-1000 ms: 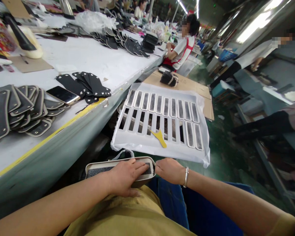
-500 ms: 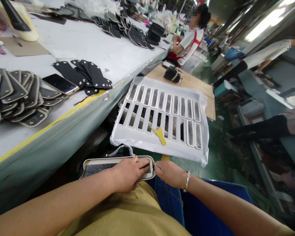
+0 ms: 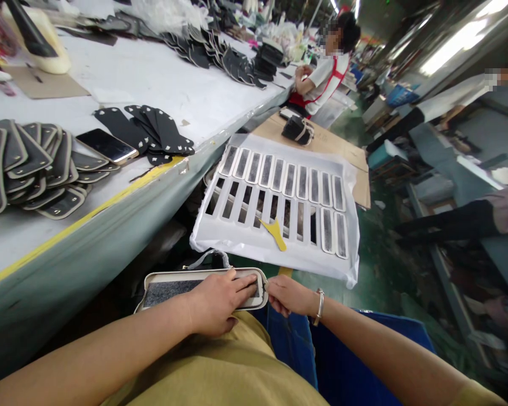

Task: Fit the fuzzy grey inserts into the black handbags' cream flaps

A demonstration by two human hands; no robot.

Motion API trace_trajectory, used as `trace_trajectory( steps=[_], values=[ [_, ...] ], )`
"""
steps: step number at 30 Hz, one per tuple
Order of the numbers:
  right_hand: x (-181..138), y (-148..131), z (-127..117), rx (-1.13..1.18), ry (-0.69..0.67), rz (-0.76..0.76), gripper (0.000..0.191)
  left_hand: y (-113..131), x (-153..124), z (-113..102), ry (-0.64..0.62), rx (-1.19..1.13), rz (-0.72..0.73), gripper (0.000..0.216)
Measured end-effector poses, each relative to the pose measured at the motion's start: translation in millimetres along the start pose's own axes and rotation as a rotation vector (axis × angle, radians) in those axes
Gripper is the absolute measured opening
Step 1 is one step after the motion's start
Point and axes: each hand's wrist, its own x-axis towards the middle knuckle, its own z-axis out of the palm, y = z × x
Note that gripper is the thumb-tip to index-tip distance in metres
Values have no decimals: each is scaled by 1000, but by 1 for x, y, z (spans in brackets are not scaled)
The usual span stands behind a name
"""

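A handbag (image 3: 169, 293) rests across my lap, with a pale rim, a grey felt-like inset panel and a strap handle (image 3: 211, 256) on its far side. My left hand (image 3: 220, 301) lies on the panel near the right end, fingers stretched out and pressed flat. At that same end, my right hand (image 3: 285, 294) is closed in a pinch on the bag's pale rim; the exact spot between thumb and finger is hidden. Beyond the bag, a yellow forked tool (image 3: 274, 232) lies on a white slotted board (image 3: 237, 239).
Pale-framed grey strips (image 3: 266, 169) fill the board's far row. On the left table (image 3: 122, 84) lie dark panels (image 3: 42, 163), black pieces (image 3: 156, 129), a phone (image 3: 105, 145) and a glue bottle (image 3: 46, 45). A co-worker (image 3: 325, 73) sits beyond. Blue bin (image 3: 381, 327) is near my right forearm.
My right hand has turned slightly at the bag's end, and its lower fingers now show more. My left hand stays flat on the panel. The view has shifted a little.
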Motion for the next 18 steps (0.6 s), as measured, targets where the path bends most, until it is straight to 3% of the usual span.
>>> trace_trajectory(
  steps=[2,6,12,18],
  values=[
    [4,7,-4,43,-44,-92,30,-2,-1,-4,12,-32,-9,76],
    [14,27,-8,338,-145,-267,40,-5,-4,-10,27,-90,-28,64],
    [32,47,1,579,-161,-362,35,-8,-10,-11,78,-160,-70,55],
    [38,57,12,759,-140,-409,31,4,-6,-13,23,-47,-96,51]
  ],
)
